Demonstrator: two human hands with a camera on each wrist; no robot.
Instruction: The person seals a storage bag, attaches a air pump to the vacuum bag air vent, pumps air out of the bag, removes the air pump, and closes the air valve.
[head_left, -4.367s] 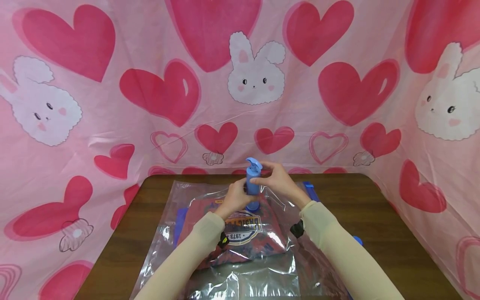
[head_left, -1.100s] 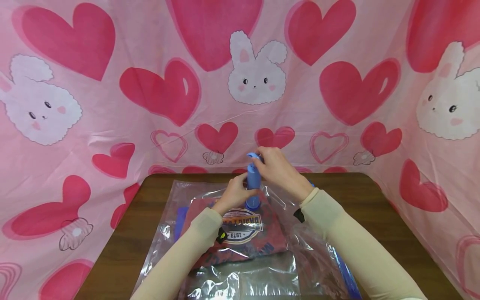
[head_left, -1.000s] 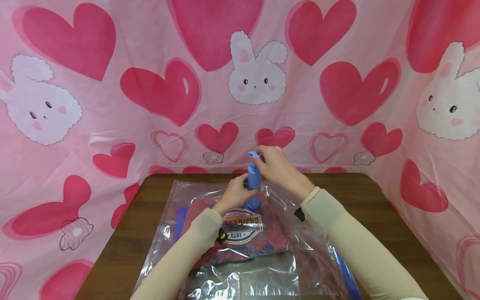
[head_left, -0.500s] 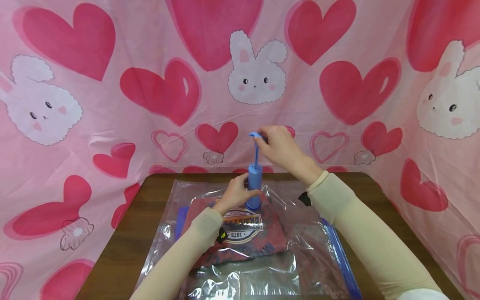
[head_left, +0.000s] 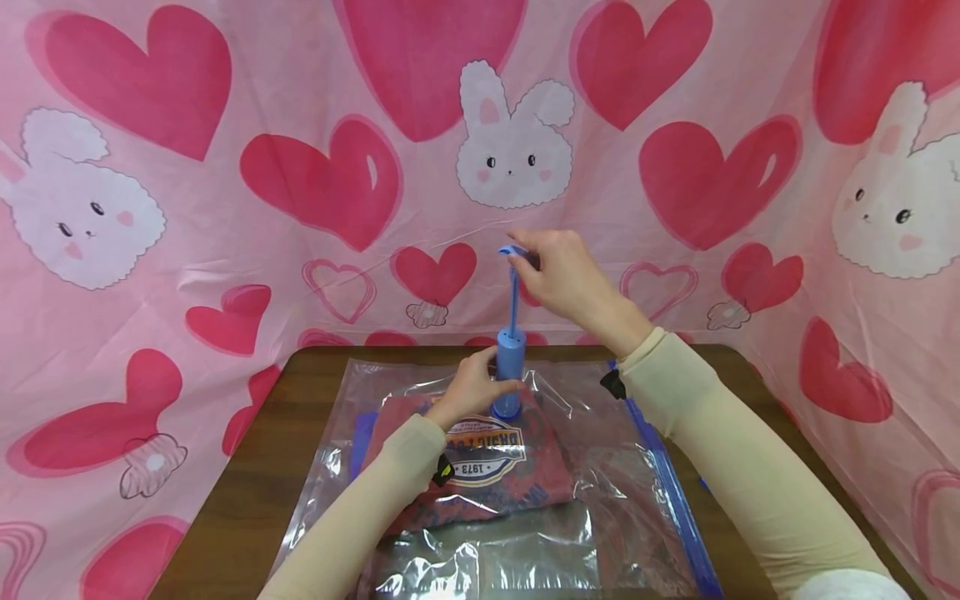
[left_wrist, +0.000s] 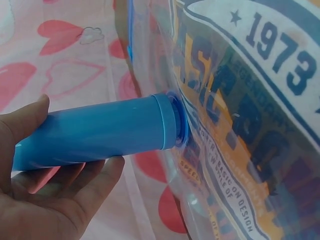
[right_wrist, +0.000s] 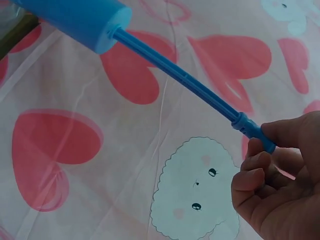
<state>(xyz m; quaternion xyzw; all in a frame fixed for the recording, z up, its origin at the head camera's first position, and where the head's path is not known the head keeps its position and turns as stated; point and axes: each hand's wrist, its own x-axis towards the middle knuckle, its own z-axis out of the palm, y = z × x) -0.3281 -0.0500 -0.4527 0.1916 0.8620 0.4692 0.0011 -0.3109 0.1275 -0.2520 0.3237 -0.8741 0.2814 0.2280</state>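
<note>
A blue hand pump (head_left: pixel 510 358) stands upright on a clear plastic storage bag (head_left: pixel 540 550), its base against the blue valve (left_wrist: pixel 180 120). Inside the bag lies a folded red garment (head_left: pixel 517 483) with a printed "1973" badge. My left hand (head_left: pixel 472 385) grips the pump's barrel, thumb on one side and fingers on the other. High above the barrel, my right hand (head_left: pixel 562 271) holds the pump's handle (right_wrist: pixel 255 135) between thumb and curled fingers. The thin rod (right_wrist: pixel 180 77) between handle and barrel is drawn far out.
The bag lies on a dark wooden table (head_left: pixel 247 500). A blue zip strip (head_left: pixel 667 492) runs along its right side. Behind and at both sides hangs a pink cloth (head_left: pixel 420 183) with hearts and rabbits. A small blue piece (head_left: pixel 705 483) shows beside the right forearm.
Earlier the pump's handle was low, close to the barrel. My right hand has raised it, drawing out the rod. The left hand and barrel have stayed nearly still over the last second.
</note>
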